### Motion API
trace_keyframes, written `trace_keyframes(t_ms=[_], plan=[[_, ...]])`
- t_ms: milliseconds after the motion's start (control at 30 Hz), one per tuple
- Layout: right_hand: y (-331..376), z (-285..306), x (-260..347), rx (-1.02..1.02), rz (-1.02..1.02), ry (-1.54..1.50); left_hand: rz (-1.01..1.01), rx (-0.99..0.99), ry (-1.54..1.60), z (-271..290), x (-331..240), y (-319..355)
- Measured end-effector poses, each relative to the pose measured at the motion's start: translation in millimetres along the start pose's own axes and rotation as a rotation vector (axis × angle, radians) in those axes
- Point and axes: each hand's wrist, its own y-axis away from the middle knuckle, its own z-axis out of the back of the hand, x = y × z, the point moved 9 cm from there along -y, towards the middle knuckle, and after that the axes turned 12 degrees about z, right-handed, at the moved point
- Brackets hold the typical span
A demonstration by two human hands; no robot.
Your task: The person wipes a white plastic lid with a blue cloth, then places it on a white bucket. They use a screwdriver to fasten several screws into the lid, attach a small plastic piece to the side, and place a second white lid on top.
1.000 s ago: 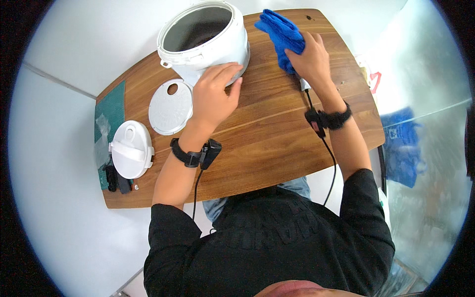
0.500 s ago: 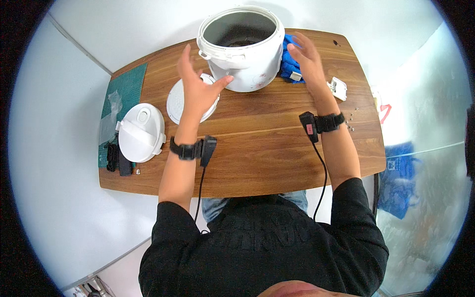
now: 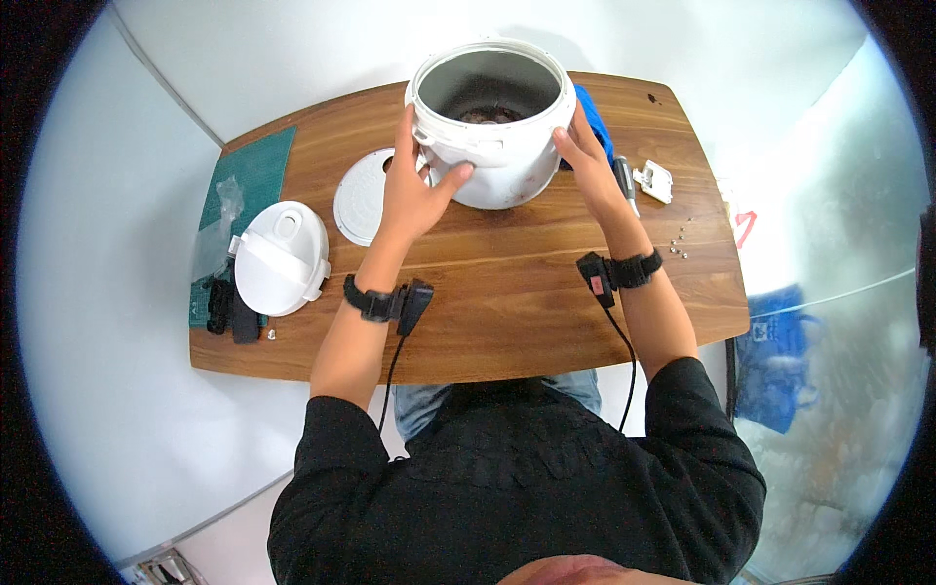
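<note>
A white, round rice cooker body [image 3: 512, 174] stands at the far middle of the table, its open top showing a grey inner wall and a dark bottom with parts that I cannot make out. Against its left side is my left hand [image 3: 414, 195], thumb across the front and fingers along the side. My right hand [image 3: 587, 161] grips the opposite side, thumb near the rim, with some fingers hidden behind the wall. Left of my left hand lies a round white cover [image 3: 359, 207] with a hole. Both wrists wear black straps with cabled boxes.
A white lid [image 3: 283, 278] lies at the left, by a green cutting mat [image 3: 255, 168], a clear plastic bag [image 3: 229, 200] and black pieces [image 3: 246, 317]. To the right are a blue cloth [image 3: 597, 122], a screwdriver [image 3: 625, 177], a small white part [image 3: 656, 181] and several screws [image 3: 681, 244].
Both hands, spread apart beside the cooker body before, have closed in on its sides. The cooker appears slightly lower and further right in view. The screwdriver has come into sight beside my right forearm.
</note>
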Motion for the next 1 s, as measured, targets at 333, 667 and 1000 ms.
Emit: trace_keyframes(t_ms=[333, 667, 1000], plan=[[57, 16, 20, -0.037, -0.017, -0.031, -0.042, 0.142, -0.033, 7, -6, 70], [113, 22, 12, -0.086, -0.127, 0.166, 0.2, 0.021, -0.991, 86, 70, 56], [132, -99, 4, 0.622, -0.276, 0.181, 0.207, 0.122, -1.207, 47, 85, 33]])
